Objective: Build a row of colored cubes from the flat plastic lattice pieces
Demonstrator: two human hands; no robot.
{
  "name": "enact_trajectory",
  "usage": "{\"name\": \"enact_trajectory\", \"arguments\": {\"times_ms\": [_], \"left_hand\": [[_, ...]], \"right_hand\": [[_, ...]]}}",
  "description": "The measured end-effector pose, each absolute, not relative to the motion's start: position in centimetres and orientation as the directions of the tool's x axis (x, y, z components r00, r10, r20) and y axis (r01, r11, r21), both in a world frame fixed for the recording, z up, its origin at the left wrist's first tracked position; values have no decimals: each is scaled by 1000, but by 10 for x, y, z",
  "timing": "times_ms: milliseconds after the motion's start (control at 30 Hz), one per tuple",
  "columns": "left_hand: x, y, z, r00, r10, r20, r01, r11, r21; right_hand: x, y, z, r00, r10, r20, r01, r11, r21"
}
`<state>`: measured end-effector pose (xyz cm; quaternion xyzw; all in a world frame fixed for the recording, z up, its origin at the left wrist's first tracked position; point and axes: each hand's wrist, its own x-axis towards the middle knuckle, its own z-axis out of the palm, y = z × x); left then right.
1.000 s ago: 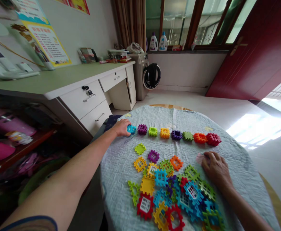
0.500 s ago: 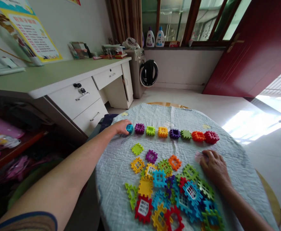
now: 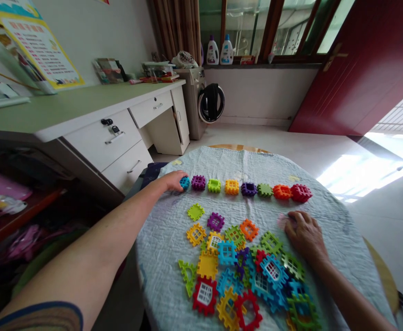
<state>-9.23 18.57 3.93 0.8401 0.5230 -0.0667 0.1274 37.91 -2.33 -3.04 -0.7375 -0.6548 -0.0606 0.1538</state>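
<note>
Fingers of the left hand (image 3: 174, 180) were closed around the blue cube (image 3: 185, 183), far left; the right hand (image 3: 307, 233) lay loosely open on cloth (image 3: 336, 239); the navy cube's (image 3: 249, 189) contents were unclear

The tablecloth (image 3: 256, 211) is of crinkled cloth, matt and a little rough. The interlocking tiles (image 3: 207, 265) look like plastic, smooth with a slight shine. The round table (image 3: 381, 271) shows pale wood at its edge. The door (image 3: 356, 69) has a smooth red surface with soft gloss. The drawer handle (image 3: 115, 137) looks like shiny metal. The curtain (image 3: 177, 27) is folded cloth.
</note>
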Motion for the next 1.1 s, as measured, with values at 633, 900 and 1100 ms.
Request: {"name": "enact_trajectory", "arguments": {"times_ms": [633, 900, 1100], "left_hand": [[-57, -24, 16, 326, 926, 190, 783, -378, 494], [-48, -38, 6, 338, 920, 198, 790, -391, 472], [-47, -38, 7, 342, 920, 191, 801, -391, 454]], "right_hand": [[378, -22, -29, 151, 950, 273, 982, -113, -148], [377, -23, -26, 165, 954, 251, 977, -123, -171], [376, -24, -25, 166, 954, 251, 978, -126, -169]]}}
